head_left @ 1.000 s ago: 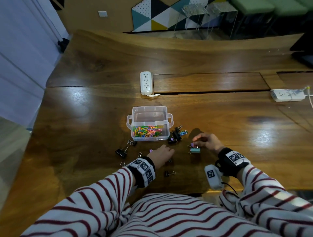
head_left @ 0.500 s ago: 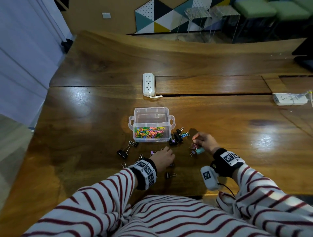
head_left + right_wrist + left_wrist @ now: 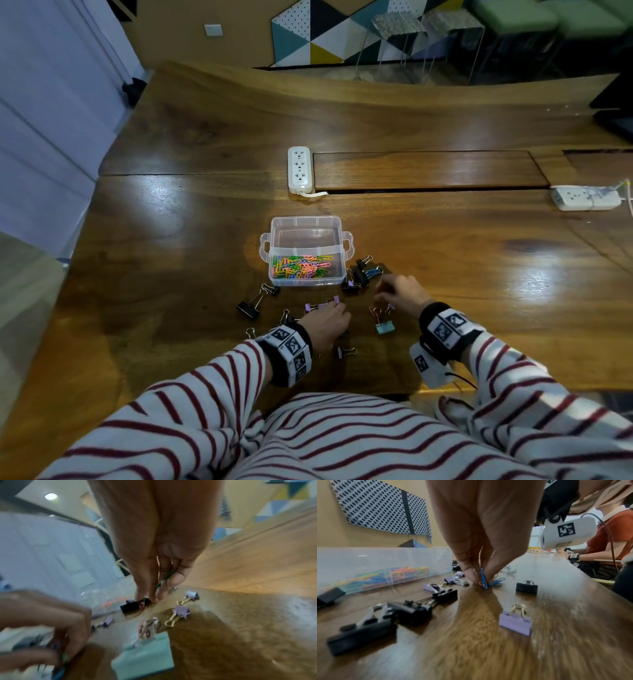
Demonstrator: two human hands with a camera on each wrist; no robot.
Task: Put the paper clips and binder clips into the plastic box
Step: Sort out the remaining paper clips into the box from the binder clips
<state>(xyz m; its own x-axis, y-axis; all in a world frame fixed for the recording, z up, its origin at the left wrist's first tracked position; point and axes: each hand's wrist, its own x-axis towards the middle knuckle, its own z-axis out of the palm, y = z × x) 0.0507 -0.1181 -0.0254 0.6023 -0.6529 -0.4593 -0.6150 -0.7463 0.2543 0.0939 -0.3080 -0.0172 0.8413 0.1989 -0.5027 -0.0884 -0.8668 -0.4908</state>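
Left hand [image 3: 481,534] pinches blue wire paper clip [image 3: 483,578] on glossy wood; right hand [image 3: 154,540] pinches green clip [image 3: 165,579]

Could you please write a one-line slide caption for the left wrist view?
Left hand pinches a blue paper clip off the table beside scattered binder clips.

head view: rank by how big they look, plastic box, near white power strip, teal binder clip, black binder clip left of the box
1. plastic box
2. white power strip
3. teal binder clip and black binder clip: too alike to rank
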